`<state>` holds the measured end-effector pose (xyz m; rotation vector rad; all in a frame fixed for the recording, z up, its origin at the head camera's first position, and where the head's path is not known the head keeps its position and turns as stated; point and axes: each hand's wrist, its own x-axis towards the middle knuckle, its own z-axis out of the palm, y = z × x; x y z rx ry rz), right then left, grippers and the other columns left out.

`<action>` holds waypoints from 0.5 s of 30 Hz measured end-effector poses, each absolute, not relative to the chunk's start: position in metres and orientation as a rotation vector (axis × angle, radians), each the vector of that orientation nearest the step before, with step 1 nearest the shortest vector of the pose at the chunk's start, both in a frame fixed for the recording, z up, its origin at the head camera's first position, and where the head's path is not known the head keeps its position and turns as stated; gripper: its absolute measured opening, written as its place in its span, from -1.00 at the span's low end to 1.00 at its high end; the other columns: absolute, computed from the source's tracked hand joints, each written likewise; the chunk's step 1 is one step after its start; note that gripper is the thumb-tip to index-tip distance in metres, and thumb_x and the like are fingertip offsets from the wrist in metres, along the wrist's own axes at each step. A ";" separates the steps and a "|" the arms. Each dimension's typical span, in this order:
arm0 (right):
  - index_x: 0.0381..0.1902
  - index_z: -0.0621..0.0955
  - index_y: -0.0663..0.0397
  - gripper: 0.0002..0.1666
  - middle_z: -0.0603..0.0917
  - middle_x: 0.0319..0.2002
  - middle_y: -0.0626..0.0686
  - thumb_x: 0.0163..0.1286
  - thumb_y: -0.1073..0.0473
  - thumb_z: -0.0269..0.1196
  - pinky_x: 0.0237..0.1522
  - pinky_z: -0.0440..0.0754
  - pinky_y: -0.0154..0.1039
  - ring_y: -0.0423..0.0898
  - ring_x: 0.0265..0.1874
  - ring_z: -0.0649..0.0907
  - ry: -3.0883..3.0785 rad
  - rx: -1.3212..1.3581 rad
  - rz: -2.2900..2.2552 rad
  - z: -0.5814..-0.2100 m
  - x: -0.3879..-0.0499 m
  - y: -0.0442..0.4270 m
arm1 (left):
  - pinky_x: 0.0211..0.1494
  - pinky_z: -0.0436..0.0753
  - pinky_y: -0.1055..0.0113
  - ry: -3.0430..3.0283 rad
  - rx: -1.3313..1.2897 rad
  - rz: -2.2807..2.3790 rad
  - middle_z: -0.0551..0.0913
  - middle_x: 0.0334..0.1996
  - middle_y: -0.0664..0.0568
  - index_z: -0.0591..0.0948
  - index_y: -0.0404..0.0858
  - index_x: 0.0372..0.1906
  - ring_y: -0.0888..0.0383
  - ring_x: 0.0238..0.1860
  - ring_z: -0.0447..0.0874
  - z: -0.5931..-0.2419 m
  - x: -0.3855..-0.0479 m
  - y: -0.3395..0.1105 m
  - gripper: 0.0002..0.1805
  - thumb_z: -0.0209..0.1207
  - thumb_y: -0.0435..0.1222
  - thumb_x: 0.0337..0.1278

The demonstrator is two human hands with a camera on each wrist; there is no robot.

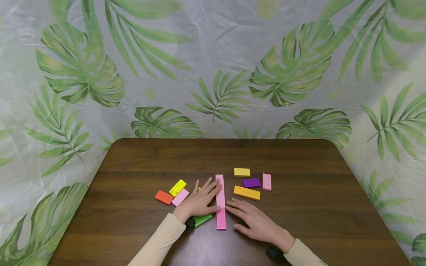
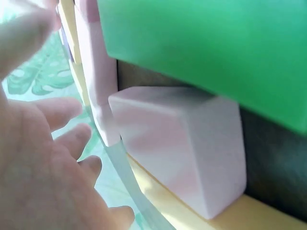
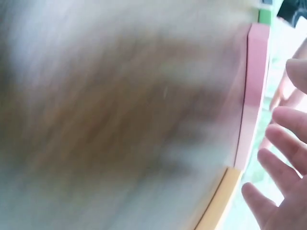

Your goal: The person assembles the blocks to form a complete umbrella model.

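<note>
Head view: the fingers of the left hand (image 1: 199,201) are straight and fanned apart, clamped on nothing, their tips and the thumb lying over the pink row (image 1: 220,198). The fingers of the right hand (image 1: 256,223) are also extended, with narrow gaps between them and the thumb held out; the foremost tips are at the right edge of the row, though I cannot tell whether they touch it. The row runs away from the person between the 2 hands, 3 blocks set end to end, the nearest a deeper pink than the other 2.

Under the left wrist, a green block (image 1: 202,220) lies at a slant, partly covered. In the left wrist view it looms large, with a pale pink block (image 2: 158,143) beside it.

Further left, a light pink block (image 1: 180,197) lies near a yellow block (image 1: 178,187) with a dark mark and a red-orange block (image 1: 164,197). On the right, an orange block (image 1: 246,193) lies beyond the right fingers, with a purple block (image 1: 251,183) just behind it, a pale yellow block (image 1: 242,172) farther back and another pink block (image 1: 267,181) outermost.

All rest on a dark wood worktop (image 1: 299,166); behind it hangs a leaf-printed cloth (image 1: 226,48).
</note>
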<state>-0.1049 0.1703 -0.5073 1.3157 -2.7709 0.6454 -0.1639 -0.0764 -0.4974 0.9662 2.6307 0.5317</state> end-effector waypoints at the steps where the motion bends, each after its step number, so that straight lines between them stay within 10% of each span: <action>1: 0.30 0.45 0.15 -0.36 0.40 0.32 0.08 0.30 0.06 0.29 0.22 0.34 0.07 0.05 0.31 0.35 -2.757 1.299 0.640 -0.507 -0.106 0.172 | 0.37 -0.26 -0.24 2.627 0.978 0.527 -0.01 0.50 -0.07 0.12 -0.24 0.49 -0.10 0.49 -0.24 -0.497 -0.163 -0.076 -0.13 0.10 0.10 0.23; 15: 0.24 0.50 0.21 -0.36 0.45 0.27 0.17 0.21 0.16 0.36 0.19 0.37 0.11 0.12 0.27 0.40 -2.698 1.106 0.621 -0.510 -0.129 0.195 | 0.38 -0.26 -0.22 2.675 0.992 0.426 0.02 0.50 0.00 0.15 -0.24 0.48 -0.02 0.49 -0.20 -0.501 -0.160 -0.067 -0.04 0.21 0.16 0.09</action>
